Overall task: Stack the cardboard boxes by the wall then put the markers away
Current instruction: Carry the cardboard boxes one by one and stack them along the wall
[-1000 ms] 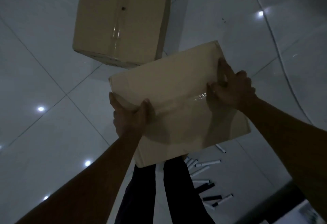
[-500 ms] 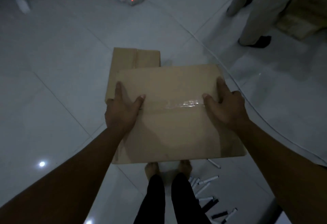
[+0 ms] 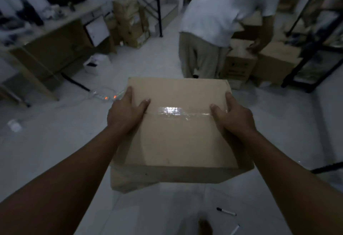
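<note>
Left hand [image 3: 126, 116] and right hand [image 3: 233, 119] clamped on opposite sides of upper cardboard box [image 3: 178, 123], thumbs on top for control; seated on lower cardboard box [image 3: 133, 181]; markers [image 3: 226, 212] loose on floor [image 3: 55, 142]

Upper cardboard box [image 3: 178, 123]: plain brown, clear tape shining across top seam, sitting level over lower cardboard box [image 3: 130, 181], hiding most of it. Two markers [image 3: 226, 211] lying on white floor [image 3: 55, 142] near bottom edge, well apart from boxes.

Dim storeroom, tiled floor [image 3: 55, 142]
Person in white shirt [image 3: 222, 8] at one o'clock; wooden desk [image 3: 55, 45] at ten; power strip [image 3: 105, 96] glowing.
</note>
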